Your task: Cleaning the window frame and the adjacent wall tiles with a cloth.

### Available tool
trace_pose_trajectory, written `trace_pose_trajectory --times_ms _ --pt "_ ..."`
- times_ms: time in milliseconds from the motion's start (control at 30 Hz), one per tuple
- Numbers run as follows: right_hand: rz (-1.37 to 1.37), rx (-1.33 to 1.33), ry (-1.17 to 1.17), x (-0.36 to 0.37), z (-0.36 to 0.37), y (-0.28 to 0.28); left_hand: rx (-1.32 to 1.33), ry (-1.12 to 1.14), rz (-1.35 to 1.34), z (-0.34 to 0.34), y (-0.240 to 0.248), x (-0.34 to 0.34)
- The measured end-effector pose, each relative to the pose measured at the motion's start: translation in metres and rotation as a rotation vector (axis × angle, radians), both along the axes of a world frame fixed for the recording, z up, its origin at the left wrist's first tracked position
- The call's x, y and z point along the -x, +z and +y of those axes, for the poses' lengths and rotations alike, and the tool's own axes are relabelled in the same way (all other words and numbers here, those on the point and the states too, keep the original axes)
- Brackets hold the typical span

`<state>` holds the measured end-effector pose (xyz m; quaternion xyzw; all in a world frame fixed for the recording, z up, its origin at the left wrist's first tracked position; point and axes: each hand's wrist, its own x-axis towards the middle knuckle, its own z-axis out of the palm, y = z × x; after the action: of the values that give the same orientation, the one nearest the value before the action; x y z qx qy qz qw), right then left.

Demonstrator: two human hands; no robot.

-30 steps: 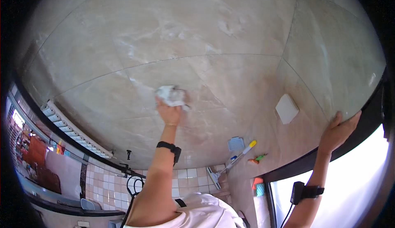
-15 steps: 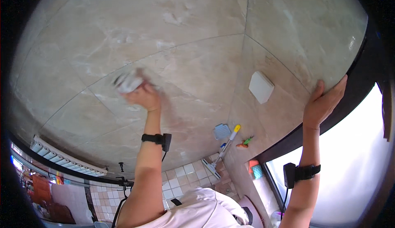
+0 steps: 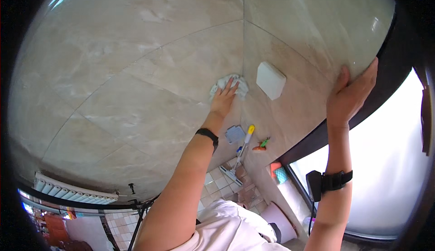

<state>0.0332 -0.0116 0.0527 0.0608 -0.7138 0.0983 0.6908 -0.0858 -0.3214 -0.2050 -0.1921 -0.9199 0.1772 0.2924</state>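
My left hand point(image 3: 223, 101) presses a pale, crumpled cloth point(image 3: 242, 87) against the beige marbled tile wall point(image 3: 149, 69), close to the inner corner. Its fingers lie spread over the cloth. On the adjoining wall to the right, my right hand point(image 3: 346, 97) rests at the tile edge beside the dark window frame point(image 3: 388, 81), thumb on the tile and apart from the fingers, with nothing held. Between the two hands, a white square plate point(image 3: 271, 80) is fixed to the wall.
Below the left hand are a light blue dish-like holder point(image 3: 234, 134) and a squeegee point(image 3: 247, 138) with a yellow-tipped handle. An orange-and-green item point(image 3: 261, 145) is beside them. A white radiator point(image 3: 74, 190) stands at lower left, a bright window point(image 3: 385, 160) at right.
My left hand has swept the cloth rightward along the wall to the corner. My right hand stays at the edge by the window frame. The view has shifted slightly.
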Motion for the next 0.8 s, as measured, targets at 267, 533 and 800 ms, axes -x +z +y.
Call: trace_pose_trajectory --times_ms 267,533,800 --pt "0.037 -0.02 -0.01 0.004 0.006 -0.003 0.121 0.147 -0.191 -0.088 -0.082 -0.078" --pt "0.032 -0.006 -0.021 0.004 0.001 -0.001 -0.182 0.393 0.097 -0.204 -0.026 -0.145" --pt "-0.019 0.046 -0.013 0.001 -0.006 0.001 -0.563 0.4 1.004 -0.211 0.154 -0.132"
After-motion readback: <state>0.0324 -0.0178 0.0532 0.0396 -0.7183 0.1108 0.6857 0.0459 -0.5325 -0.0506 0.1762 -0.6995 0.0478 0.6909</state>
